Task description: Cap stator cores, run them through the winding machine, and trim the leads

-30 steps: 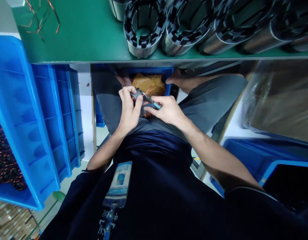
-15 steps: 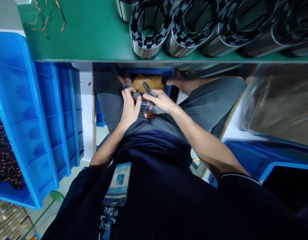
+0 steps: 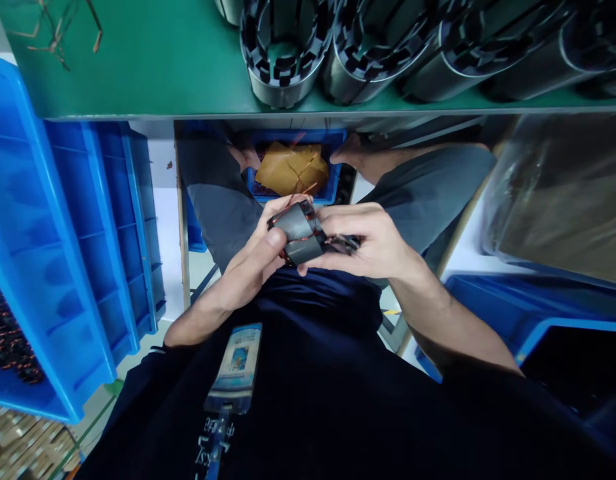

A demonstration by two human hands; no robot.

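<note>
workbench (image 3: 138,73), green, smooth. blue bin (image 3: 335,172) under it, crumpled tan paper (image 3: 291,168) inside. metal cylinders (image 3: 284,95) upright near the bench edge, presumably within easy reach. left hand (image 3: 251,257) wrapped round grey segmented core (image 3: 301,233) with copper windings, above lap, likely to steady it. right hand (image 3: 383,240) closed on dark tool (image 3: 344,244), probably pliers, beside core; tool details blurred.
</note>
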